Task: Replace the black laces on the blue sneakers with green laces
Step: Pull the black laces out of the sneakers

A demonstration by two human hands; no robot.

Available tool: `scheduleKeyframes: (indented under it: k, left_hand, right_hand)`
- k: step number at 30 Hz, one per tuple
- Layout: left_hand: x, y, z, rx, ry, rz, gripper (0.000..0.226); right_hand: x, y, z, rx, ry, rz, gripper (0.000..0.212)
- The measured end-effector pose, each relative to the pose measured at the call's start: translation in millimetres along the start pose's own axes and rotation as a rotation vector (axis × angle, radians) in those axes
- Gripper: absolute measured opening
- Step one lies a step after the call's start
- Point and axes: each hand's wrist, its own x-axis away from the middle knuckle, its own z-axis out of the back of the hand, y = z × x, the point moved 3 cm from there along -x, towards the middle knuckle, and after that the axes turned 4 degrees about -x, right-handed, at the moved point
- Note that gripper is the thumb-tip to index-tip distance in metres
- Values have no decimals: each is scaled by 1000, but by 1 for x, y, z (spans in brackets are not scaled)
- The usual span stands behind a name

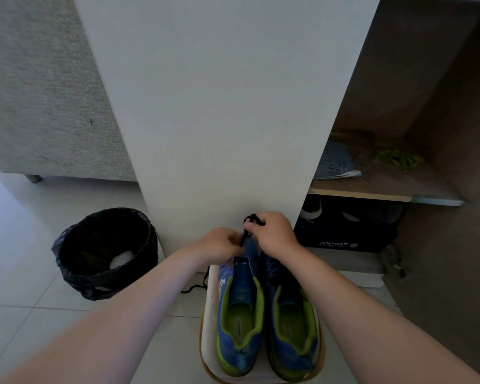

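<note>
L hand (pixel 222 243) & R hand (pixel 275 231) both pinching black lace (pixel 251 218), over blue sneakers (pixel 240 309) lower centre, green laces (pixel 399 159) on shelf (pixel 385 189) mid right

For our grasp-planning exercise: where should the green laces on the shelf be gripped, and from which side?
Pinch the green laces at the bunched middle, coming from the open front of the shelf. They lie as a loose tangle, so the middle likely gathers most strands; walls close the back and right, a booklet lies left.
</note>
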Motion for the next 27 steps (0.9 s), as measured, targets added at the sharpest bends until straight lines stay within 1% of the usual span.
scheduleKeyframes:
  k: [1,2,4,5,7,9,10,12,14,16,18,20,21,23,24,27]
  left_hand:
    - [-1,-3,-2,-24,-11,-4,7]
    - [-2,-5,-2,-41,2,3,11]
    - [-5,-7,3,-106,102,13,19]
    - [-5,-6,7,-136,171,2,19]
    - [-3,-3,13,-106,277,-25,17]
    - [-2,-4,14,-39,309,-32,20]
    - [-3,-5,12,-23,310,-28,22]
    - [-4,-7,9,10,294,-29,24]
    - [-3,-5,7,34,261,-44,22]
    - [-3,-2,8,-20,237,-76,18]
    - [-3,0,7,-91,207,-96,16]
    - [-2,1,7,-111,188,-98,16]
    - [-2,0,7,-116,189,-97,17]
    - [-1,0,8,-121,200,-84,18]
    - [-1,0,9,-116,203,-74,18]
    - [-1,-1,10,-118,201,-62,21]
  right_hand:
    - [1,0,-1,1,-3,6,38]
    - [1,1,-1,9,-4,8,36]
    - [2,1,0,41,-14,6,35]
    - [1,3,1,66,-28,-2,36]
    - [1,5,1,125,-97,-22,34]
    - [0,9,0,169,-166,-56,19]
    - [0,10,0,202,-187,-75,18]
    - [2,11,1,322,-204,-94,41]
    - [4,8,1,428,-197,-49,58]
    - [8,3,0,428,-188,33,63]
    - [10,0,-3,382,-226,105,62]
    - [11,-2,-6,358,-298,125,57]
    - [11,-3,-7,355,-327,119,49]
    - [11,-4,-8,330,-332,101,17]
    - [11,-5,-7,288,-322,84,8]
    - [10,-4,-4,191,-279,37,20]
